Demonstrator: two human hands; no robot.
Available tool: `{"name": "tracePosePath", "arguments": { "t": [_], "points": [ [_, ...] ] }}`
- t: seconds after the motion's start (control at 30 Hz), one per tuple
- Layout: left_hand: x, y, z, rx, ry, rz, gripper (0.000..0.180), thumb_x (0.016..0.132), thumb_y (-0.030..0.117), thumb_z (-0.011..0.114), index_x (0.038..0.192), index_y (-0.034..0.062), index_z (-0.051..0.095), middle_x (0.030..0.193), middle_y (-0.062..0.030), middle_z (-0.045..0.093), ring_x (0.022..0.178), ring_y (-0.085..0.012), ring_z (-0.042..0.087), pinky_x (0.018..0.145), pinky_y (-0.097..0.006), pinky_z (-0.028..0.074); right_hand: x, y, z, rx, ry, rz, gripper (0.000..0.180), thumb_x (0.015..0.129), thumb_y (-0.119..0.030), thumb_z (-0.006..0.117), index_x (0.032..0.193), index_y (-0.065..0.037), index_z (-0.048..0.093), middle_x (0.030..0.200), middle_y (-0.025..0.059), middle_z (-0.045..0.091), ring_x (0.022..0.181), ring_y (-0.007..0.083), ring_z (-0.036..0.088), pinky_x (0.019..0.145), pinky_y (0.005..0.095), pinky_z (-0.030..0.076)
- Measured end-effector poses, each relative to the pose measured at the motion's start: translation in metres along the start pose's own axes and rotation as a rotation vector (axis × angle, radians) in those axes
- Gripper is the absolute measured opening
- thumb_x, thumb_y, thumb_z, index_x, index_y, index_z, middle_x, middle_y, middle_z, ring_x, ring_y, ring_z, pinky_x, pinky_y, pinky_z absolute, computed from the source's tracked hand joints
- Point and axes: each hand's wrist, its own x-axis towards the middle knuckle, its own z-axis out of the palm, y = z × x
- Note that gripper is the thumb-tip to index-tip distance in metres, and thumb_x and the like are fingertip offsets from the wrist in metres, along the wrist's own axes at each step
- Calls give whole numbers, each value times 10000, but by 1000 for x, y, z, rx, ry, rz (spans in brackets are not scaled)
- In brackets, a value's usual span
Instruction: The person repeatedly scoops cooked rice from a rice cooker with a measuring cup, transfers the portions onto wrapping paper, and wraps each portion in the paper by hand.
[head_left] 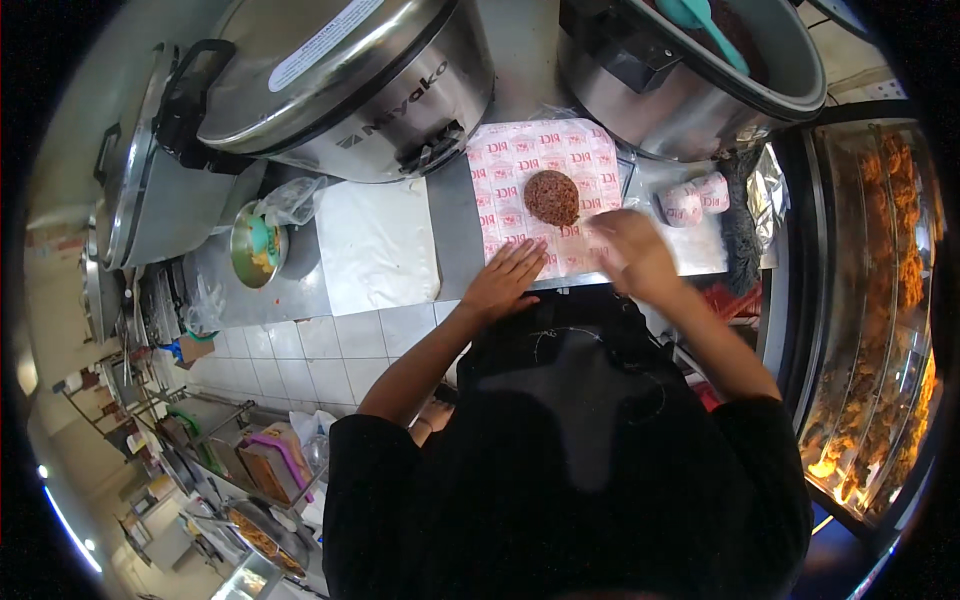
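Note:
A round, flat mound of reddish-brown rice [551,199] lies on a sheet of white wrapping paper with red print [500,165] on the metal counter. My left hand [508,280] rests on the sheet's near left edge, fingers stretched out flat, holding nothing. Over the near right part of the sheet is my right hand [635,258], just right of the rice. Motion smears its fingers, so whether they grip the paper does not show. Two small wrapped rolls in the same print [697,199] sit to the right.
Behind stand a lidded steel rice cooker [380,110] and an uncovered one [690,100] with a teal scoop [705,30]. Left are a stack of white paper [375,250] and a metal bowl [240,262]. A glass display case of fried food [870,300] is at right.

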Motion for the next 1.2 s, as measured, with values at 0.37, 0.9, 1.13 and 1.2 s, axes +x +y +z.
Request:
{"name": "tracePosePath", "arguments": {
  "t": [0.37,0.9,1.13,1.2],
  "points": [
    [3,1,-7,55,4,-34,801,875,485,558,1442,-17,297,1538,-168,253,1432,-328,209,1167,-457,155,-61,8,89,-320,-349,226,923,808,-615,577,1467,-40,280,1551,161,223,1458,297,141,1150,551,123],
    [-17,-56,-27,-623,417,-279,216,905,153,609,1070,27,671,1115,-148,671,1126,-224,610,980,-314,455,-28,80,30,16,-75,73,300,730,-66,700,1030,-55,684,1132,101,671,1112,262,604,973,396,445],
    [26,-71,-25,-1050,812,-541,287,997,226,510,894,-17,622,693,-12,559,645,-52,469,574,-270,408,18,96,67,426,345,518,152,933,-173,597,949,-22,595,623,104,618,550,182,601,497,356,407],
    [24,-62,-21,-957,811,-567,289,996,233,509,891,-16,611,681,-25,565,630,-60,481,560,-281,409,12,96,76,369,377,503,173,930,-196,603,964,-27,593,613,124,603,543,225,599,493,364,405]
  ]
}}
